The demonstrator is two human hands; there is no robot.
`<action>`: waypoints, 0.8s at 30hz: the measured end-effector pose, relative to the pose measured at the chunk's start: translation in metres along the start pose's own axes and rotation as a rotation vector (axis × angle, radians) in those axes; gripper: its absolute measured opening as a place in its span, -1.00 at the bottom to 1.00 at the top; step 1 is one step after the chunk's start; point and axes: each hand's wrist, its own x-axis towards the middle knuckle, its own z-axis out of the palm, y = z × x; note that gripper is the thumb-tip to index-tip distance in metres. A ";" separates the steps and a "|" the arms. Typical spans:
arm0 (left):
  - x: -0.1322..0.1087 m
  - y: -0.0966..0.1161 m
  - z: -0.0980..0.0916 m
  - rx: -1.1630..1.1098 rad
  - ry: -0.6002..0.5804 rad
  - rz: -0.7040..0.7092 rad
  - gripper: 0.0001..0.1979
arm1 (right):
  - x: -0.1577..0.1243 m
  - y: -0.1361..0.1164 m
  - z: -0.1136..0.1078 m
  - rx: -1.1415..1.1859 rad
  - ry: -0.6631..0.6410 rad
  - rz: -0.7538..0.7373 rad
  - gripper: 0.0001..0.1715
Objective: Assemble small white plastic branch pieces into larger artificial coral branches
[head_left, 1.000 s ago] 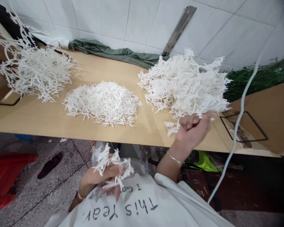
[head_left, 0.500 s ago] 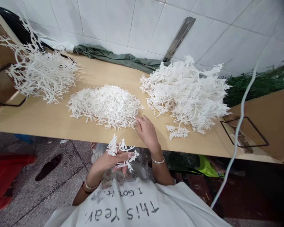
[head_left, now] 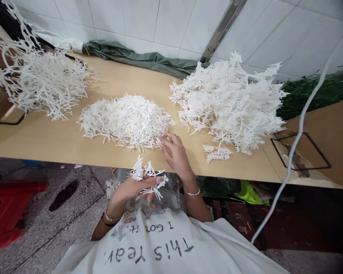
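My left hand (head_left: 134,186) is closed around a white, branching plastic sprig (head_left: 137,169), held over my lap just off the board's near edge. Its forked tips stick out above and beyond the fingers. My right hand (head_left: 175,156) reaches over the board to the near right edge of a low pile of small white sprigs (head_left: 125,120). Its thumb and fingertips pinch at a small sprig there, though the piece is partly lost against the pile.
A larger heap of white branched pieces (head_left: 228,102) lies to the right, with a loose piece (head_left: 217,153) before it. Stringy white stems (head_left: 45,82) are heaped at left on the cardboard surface (head_left: 108,78). A white cord (head_left: 294,140) hangs at right; a red stool (head_left: 11,209) stands left below.
The view has tilted and shifted slightly. My right fingertips have moved a little left into the pile's edge, with the fingers more spread. My left hand still holds its sprig.
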 end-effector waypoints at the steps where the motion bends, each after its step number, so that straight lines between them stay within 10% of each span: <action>1: 0.000 0.001 0.000 -0.007 0.006 -0.005 -0.41 | 0.000 0.000 0.001 0.021 0.041 0.005 -0.61; 7: 0.000 -0.002 -0.003 0.022 0.000 -0.007 -0.38 | -0.001 -0.009 -0.011 0.257 0.113 0.053 -0.74; 13: 0.002 0.004 0.000 0.073 0.027 -0.019 -0.48 | -0.009 -0.026 -0.025 0.769 -0.687 -0.025 -0.63; 16: -0.001 0.011 0.006 0.057 0.046 0.020 -0.56 | -0.010 -0.028 -0.025 0.782 -0.841 -0.058 -0.57; 24: -0.010 0.006 0.016 0.043 0.124 0.074 -0.41 | -0.015 -0.033 -0.029 1.088 -0.578 0.101 -0.44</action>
